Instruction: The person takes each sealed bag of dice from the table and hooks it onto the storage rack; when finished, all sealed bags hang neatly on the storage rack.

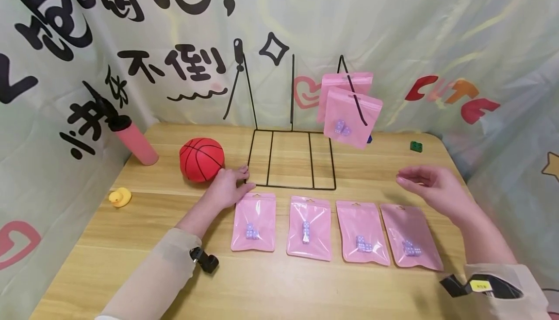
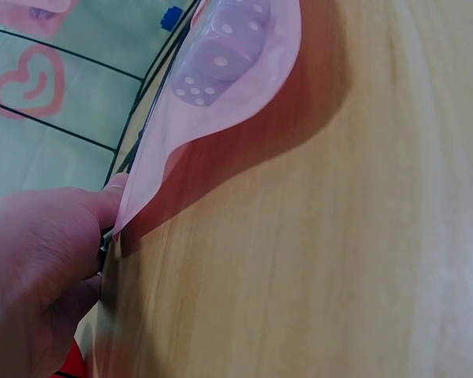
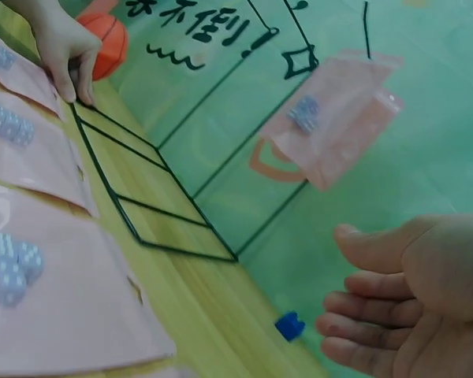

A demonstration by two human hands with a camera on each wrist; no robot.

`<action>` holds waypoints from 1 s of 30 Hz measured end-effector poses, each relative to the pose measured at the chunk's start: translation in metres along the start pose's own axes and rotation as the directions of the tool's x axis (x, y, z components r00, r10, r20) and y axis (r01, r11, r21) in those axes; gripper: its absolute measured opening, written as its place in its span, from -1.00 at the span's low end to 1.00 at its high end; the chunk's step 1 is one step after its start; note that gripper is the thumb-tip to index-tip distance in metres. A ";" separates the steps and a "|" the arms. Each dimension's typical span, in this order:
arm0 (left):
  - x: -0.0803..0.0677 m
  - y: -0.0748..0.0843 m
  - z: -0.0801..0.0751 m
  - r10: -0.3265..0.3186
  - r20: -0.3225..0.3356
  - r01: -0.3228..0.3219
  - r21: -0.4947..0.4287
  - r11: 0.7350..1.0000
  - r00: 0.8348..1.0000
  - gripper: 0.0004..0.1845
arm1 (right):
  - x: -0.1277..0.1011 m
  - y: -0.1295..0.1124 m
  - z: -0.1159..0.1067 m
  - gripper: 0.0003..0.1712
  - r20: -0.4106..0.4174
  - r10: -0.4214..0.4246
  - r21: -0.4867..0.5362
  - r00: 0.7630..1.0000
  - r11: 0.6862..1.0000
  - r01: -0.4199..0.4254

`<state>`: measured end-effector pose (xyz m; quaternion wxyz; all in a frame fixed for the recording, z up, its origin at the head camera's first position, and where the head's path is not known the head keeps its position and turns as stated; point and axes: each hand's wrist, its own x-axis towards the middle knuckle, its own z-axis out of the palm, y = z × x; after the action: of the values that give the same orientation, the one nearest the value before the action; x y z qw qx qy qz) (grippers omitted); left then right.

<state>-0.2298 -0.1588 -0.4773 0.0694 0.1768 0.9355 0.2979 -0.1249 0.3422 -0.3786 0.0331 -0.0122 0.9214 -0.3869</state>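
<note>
My left hand (image 1: 227,186) pinches the front left corner of a black wire display rack (image 1: 288,187) between thumb and fingers. Just in front of those fingers lies a pink zip pouch (image 1: 262,213) with pale purple dice showing through; it fills the upper part of the left wrist view. Several like pouches form a row along the rack's front, including the rightmost pouch (image 1: 408,223). Two more overlap on the rack's right hook, the front hanging pouch (image 1: 353,111) with dice inside. Raised over the table's right side, my right hand (image 1: 436,191) has loosely bent fingers and holds nothing.
A red toy basketball (image 1: 202,160) sits left of the rack, beside my left hand. Further left are a yellow rubber duck (image 1: 120,197) and a pink bottle (image 1: 137,143) with a black top. A green toy brick (image 1: 416,146) lies at the back right, near the printed curtain.
</note>
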 end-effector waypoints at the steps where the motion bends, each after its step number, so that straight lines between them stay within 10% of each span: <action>1: 0.000 0.000 0.000 -0.005 0.002 0.005 0.000 1.000 1.000 -0.44 | -0.003 0.003 -0.002 -0.46 0.011 0.011 -0.011 1.000 1.000 -0.011; 16: 0.000 0.001 -0.001 -0.013 0.004 0.013 0.000 1.000 1.000 -0.44 | -0.043 0.063 -0.015 -0.39 0.075 0.154 -0.065 0.985 0.987 -0.149; 30: -0.001 0.005 -0.003 -0.019 0.005 0.019 -0.011 1.000 1.000 -0.44 | -0.060 0.083 -0.002 -0.34 0.206 0.424 0.033 0.882 0.898 -0.439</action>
<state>-0.2282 -0.1570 -0.4724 0.0757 0.1685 0.9353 0.3020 -0.0653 0.4048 -0.4334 0.2085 0.1569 0.8774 -0.4027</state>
